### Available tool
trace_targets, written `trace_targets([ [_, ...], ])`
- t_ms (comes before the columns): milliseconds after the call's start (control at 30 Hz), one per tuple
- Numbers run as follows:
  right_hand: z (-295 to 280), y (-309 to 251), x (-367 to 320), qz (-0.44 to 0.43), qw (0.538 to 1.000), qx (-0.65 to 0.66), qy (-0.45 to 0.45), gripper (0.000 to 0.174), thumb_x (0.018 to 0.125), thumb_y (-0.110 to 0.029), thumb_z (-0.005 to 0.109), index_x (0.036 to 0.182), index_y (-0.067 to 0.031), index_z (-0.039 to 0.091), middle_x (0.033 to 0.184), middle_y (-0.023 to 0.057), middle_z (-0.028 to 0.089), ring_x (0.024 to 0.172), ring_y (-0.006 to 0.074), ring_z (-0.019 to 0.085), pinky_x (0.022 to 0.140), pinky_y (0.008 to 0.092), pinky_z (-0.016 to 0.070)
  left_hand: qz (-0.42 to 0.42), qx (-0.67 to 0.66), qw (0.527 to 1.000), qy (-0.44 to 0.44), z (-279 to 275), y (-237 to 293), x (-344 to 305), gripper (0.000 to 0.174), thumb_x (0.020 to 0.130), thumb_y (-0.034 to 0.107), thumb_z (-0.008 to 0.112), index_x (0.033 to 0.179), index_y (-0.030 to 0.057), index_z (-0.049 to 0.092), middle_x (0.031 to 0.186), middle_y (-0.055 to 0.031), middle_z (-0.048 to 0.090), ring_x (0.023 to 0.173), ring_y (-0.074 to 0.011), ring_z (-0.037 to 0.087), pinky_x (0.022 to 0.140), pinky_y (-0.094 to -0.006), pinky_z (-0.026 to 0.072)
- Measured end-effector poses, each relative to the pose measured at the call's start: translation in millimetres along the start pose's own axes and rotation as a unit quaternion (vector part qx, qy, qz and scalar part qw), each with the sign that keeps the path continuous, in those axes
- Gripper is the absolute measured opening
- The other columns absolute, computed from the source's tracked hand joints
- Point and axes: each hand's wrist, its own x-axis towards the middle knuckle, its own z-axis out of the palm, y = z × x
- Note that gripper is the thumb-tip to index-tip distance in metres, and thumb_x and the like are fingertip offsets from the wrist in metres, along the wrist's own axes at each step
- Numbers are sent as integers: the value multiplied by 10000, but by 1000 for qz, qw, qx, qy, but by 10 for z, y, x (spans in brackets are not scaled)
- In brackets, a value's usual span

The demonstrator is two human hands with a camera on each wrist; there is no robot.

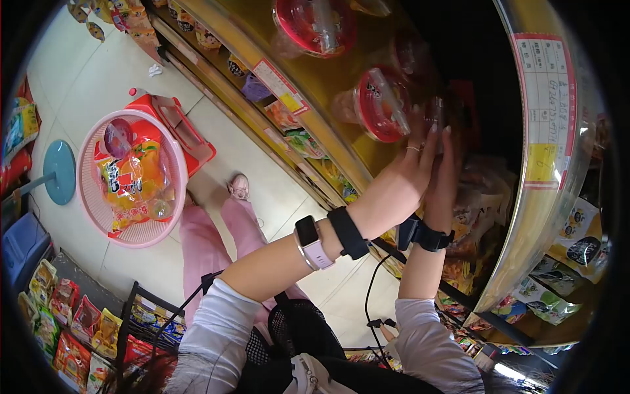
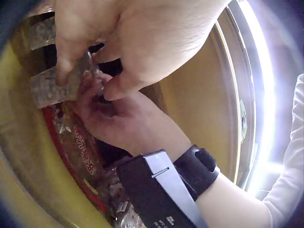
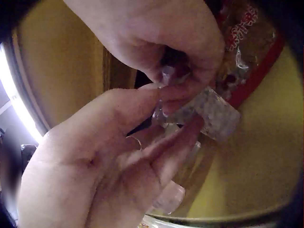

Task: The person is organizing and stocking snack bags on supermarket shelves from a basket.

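Note:
Both hands meet inside a yellow shelf, at a clear plastic tube (image 3: 221, 114) with pale contents. My left hand (image 1: 387, 197), with a ring and a watch on its arm, pinches the clear plastic between thumb and fingers, its longer fingers lying along the tube. Facing it, my right hand (image 1: 441, 180) curls its thumb and fingers on the plastic at the near end. Under the tube in the left wrist view sits a package with a red edge and red printing (image 2: 85, 156). Beside the hands stands a red-lidded clear tub (image 1: 384, 111) with a similar tube across its lid.
Another red-lidded tub (image 1: 315, 26) stands farther along the shelf. A curved shelf edge with a price label (image 1: 543, 111) runs close to the right hand. On the floor, a pink basket (image 1: 84, 187) holds an orange bag (image 1: 141, 174). Snack bags (image 1: 72, 358) fill racks at lower left.

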Motion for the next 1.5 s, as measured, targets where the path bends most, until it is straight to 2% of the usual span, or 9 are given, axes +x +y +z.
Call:
trace_targets([
  [167, -199, 95, 95, -176, 945, -272, -46, 359, 916, -205, 496, 1198, 15, 476, 1213, 130, 497, 1081, 216, 489, 929, 323, 390, -22, -17, 999, -23, 135, -3, 59, 737, 758, 31, 573, 1358, -107, 168, 1402, -374, 21, 1134, -508, 415, 894, -402, 447],
  [233, -122, -1, 96, 24, 1000, -9, -6, 387, 915, -222, 492, 1220, 14, 468, 1214, 131, 496, 1080, 213, 487, 916, 316, 393, -54, -32, 996, -66, 158, -52, 70, 754, 754, 35, 575, 1370, -86, 158, 1401, -377, 20, 1119, -504, 432, 872, -400, 462],
  [533, -217, 74, 153, 40, 999, 7, 22, 402, 907, -246, 507, 1211, 18, 498, 1193, 141, 515, 1056, 210, 509, 890, 306, 415, 11, 80, 997, 4, 31, -49, -71, 660, 763, 35, 551, 1345, -66, 256, 1394, -337, 164, 1201, -447, 371, 959, -424, 394],
  [567, -394, 188, 152, -146, 949, -279, 5, 432, 899, -257, 529, 1227, 21, 479, 1184, 154, 518, 1062, 210, 510, 883, 307, 421, -7, 67, 997, -27, -79, 13, -159, 587, 773, 45, 546, 1302, -70, 319, 1353, -330, 244, 1195, -427, 379, 973, -426, 377],
  [600, -471, 244, 122, -316, 786, -531, -11, 466, 891, -267, 552, 1243, 24, 459, 1175, 166, 520, 1068, 211, 510, 876, 308, 428, -24, 56, 996, -59, -205, 54, -235, 519, 783, 56, 541, 1259, -74, 382, 1312, -322, 325, 1188, -407, 387, 986, -428, 359],
  [767, 271, -224, -486, -168, 920, -288, 206, 539, 849, -236, 640, 1264, 19, 411, 1143, 163, 521, 981, 196, 542, 789, 279, 442, -70, 13, 995, -64, -640, 10, -462, 208, 743, 50, 554, 927, -43, 531, 975, -212, 524, 966, -347, 489, 855, -414, 412],
  [967, 758, -251, -702, -118, 979, -159, 49, 497, 890, -220, 572, 1297, -41, 350, 1065, 80, 550, 739, 87, 517, 579, 202, 401, -80, 97, 971, 205, -1240, -219, -343, 325, 655, -60, 553, 965, 4, 480, 944, -194, 466, 889, -350, 466, 769, -419, 412],
  [1100, 942, -254, -655, 29, 997, -56, -36, 474, 922, -298, 500, 1304, -61, 349, 1055, 84, 570, 775, 158, 633, 518, 209, 406, -70, 165, 945, 273, -1591, -370, -28, 676, 661, -28, 652, 1247, -35, 317, 1176, -251, 413, 1104, -402, 420, 960, -424, 353],
  [1500, 1166, -155, -717, 131, 981, 101, -103, 561, 914, -502, 362, 1280, -78, 383, 1212, 84, 485, 881, 271, 607, 631, 278, 505, -81, 309, 931, 177, -1721, -771, 249, 547, 672, 138, 695, 1150, -12, 474, 1049, -125, 566, 1102, -262, 472, 1023, -485, 216],
])
